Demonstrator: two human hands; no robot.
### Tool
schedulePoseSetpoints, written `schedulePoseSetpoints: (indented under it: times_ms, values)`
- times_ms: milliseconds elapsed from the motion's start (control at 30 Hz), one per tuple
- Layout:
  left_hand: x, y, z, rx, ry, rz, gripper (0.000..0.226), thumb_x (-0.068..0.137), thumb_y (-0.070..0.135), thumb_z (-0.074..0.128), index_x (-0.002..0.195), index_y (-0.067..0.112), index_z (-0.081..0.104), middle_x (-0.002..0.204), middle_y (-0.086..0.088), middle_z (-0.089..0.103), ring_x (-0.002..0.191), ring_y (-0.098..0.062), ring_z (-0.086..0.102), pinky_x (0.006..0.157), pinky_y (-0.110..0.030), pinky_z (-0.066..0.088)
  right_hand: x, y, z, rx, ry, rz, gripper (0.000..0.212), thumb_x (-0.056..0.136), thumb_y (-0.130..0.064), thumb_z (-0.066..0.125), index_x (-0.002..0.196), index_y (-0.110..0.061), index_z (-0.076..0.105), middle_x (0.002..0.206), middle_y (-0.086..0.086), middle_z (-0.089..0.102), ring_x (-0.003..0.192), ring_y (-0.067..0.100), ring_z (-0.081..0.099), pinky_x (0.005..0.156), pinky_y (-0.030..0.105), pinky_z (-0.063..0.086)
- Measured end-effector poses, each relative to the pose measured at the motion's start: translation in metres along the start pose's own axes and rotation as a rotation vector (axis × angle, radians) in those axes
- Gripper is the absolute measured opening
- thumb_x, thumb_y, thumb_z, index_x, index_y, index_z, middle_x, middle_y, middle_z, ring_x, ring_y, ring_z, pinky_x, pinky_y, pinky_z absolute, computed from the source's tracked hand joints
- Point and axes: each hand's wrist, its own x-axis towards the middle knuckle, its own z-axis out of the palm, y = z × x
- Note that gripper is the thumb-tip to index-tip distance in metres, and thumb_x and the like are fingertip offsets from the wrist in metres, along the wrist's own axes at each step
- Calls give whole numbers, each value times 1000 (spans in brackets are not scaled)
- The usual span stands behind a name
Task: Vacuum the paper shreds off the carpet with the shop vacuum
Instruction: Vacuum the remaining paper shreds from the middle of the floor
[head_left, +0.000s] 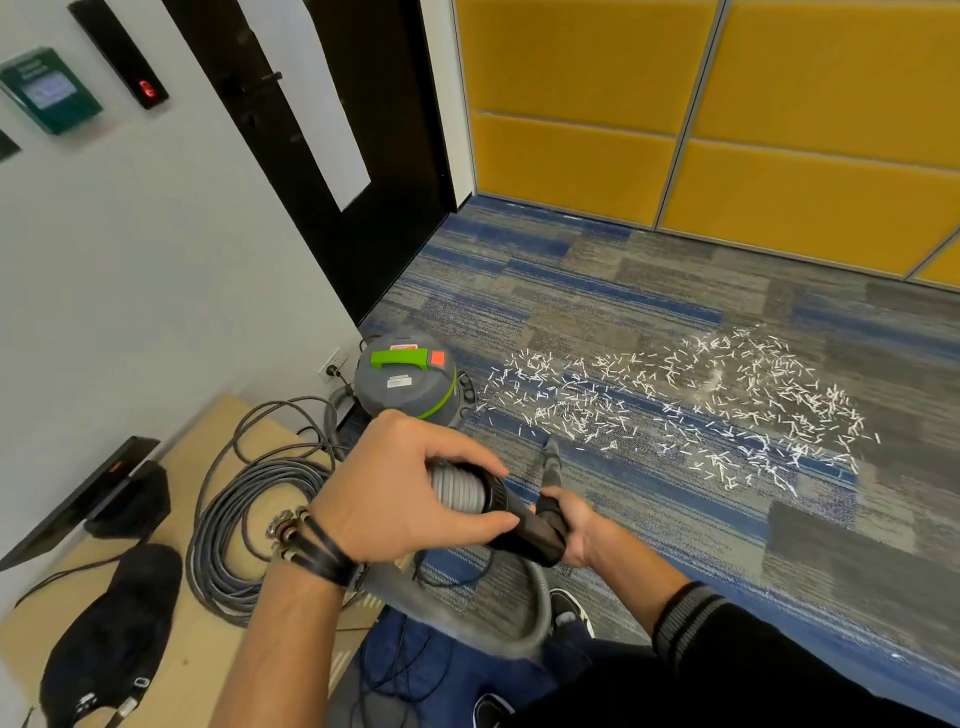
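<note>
My left hand fingers wrap hose cuff, right hand grips rigid wand; paper shreds look light, prob. easy pickup.

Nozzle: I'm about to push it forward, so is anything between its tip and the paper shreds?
Nothing visible. The nozzle tip points at the near edge of the paper shreds, with only carpet between; the vacuum stands off to the left.

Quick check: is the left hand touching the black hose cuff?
Touching. The head view shows the left hand curled round the black hose cuff, thumb and fingers on it with no gap; the right hand grips the nozzle beyond.
</note>
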Motion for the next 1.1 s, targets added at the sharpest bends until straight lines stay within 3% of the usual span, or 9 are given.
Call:
schedulePoseSetpoints:
  times_ms: [200, 367, 467, 567, 667, 833, 900, 1000, 1100]
  values:
    - [-1, -11, 13, -144, -23, -42, 32, 68, 33, 98, 96, 26, 84, 87, 20, 78, 84, -1, 75, 78, -13, 54, -7, 0, -43, 171, 0, -22, 27, 100, -32, 49, 94, -6, 48, 60, 13, 58, 45, 23, 58, 46, 29, 54]
    - [-6, -9, 25, -154, 19, -25, 28, 72, 30, 96, 97, 24, 84, 88, 18, 78, 85, -3, 75, 79, -20, 58, -15, -8, -55, 101, 41, -25, 29, 100, -32, 49, 90, -5, 50, 57, 14, 59, 42, 24, 58, 45, 28, 54]
    - [-8, -3, 15, -116, 74, 3, 28, 72, 31, 96, 96, 26, 84, 87, 20, 78, 84, -2, 75, 79, -22, 58, -20, -16, -49, 130, 11, -70, 25, 99, -31, 51, 89, -8, 49, 60, 12, 58, 46, 23, 57, 51, 30, 54]
    - [-2, 2, 20, -91, 25, 3, 28, 70, 29, 97, 95, 23, 84, 83, 20, 77, 81, 1, 74, 77, -16, 55, -19, -18, -55, 177, 4, -98, 19, 97, -29, 52, 94, -11, 48, 65, 10, 55, 52, 22, 54, 57, 30, 50]
    - [3, -2, 36, -84, -17, -34, 26, 71, 30, 96, 94, 24, 84, 81, 20, 76, 80, 4, 72, 78, -14, 51, -6, -17, -69, 168, 44, -100, 19, 101, -30, 48, 101, -11, 50, 66, 12, 55, 53, 23, 54, 53, 29, 53]
    - [14, 0, 37, -42, -46, -14, 24, 71, 32, 95, 91, 25, 84, 83, 18, 78, 81, 4, 72, 79, -17, 55, 2, -10, -59, 203, 49, -41, 30, 104, -35, 41, 93, -7, 45, 60, 13, 55, 48, 23, 54, 47, 27, 53]
    - [14, 3, 28, -63, -23, 13, 25, 71, 30, 96, 92, 25, 84, 84, 19, 78, 82, 3, 73, 80, -19, 57, 1, -10, -47, 161, 29, -30, 31, 103, -36, 42, 102, -5, 46, 67, 15, 58, 57, 25, 56, 52, 28, 54]
    - [15, 9, 21, -102, -11, 41, 28, 69, 29, 97, 94, 23, 85, 86, 18, 78, 83, 0, 75, 80, -18, 57, 3, -11, -42, 50, 20, -41, 47, 99, -38, 48, 132, -5, 46, 104, 20, 59, 76, 30, 60, 71, 36, 56]
    - [19, 11, 26, -159, -26, 43, 30, 68, 26, 98, 94, 21, 84, 86, 15, 79, 82, -2, 75, 78, -17, 56, -2, -10, -56, 44, -12, -47, 44, 96, -37, 53, 129, -9, 49, 115, 16, 54, 80, 31, 60, 75, 36, 53]
